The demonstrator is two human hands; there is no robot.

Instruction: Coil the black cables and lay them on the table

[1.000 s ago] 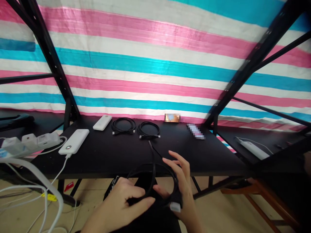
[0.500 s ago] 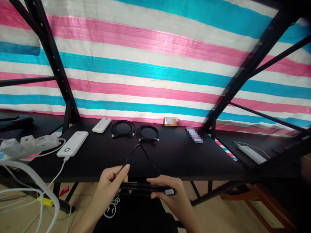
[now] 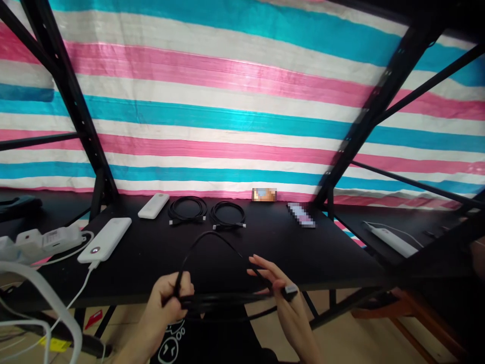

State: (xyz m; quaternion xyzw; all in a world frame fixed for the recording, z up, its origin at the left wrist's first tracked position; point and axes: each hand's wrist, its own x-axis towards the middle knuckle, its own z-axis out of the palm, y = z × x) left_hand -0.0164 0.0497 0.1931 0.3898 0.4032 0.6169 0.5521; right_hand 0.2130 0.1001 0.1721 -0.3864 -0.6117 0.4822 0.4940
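Both my hands hold one black cable (image 3: 212,241) just in front of the black table (image 3: 333,253). My left hand (image 3: 170,301) is closed around a flattened bundle of its loops. My right hand (image 3: 282,298) grips the other end of the bundle, its fingers partly stretched out, with the silver plug (image 3: 291,290) sticking out between them. One loop arches up over the table edge between the two hands.
At the back of the table lie two coiled black cables (image 3: 188,211) (image 3: 228,216) and a white power bank (image 3: 153,206). A second power bank (image 3: 105,239) with a white lead lies at the left, beside a white power strip (image 3: 41,241). Black shelf posts stand on both sides.
A second ago the cable was a round coil low in my lap. My hands have since lifted it and drawn it into a flat, stretched bundle. The free loop now arches higher.
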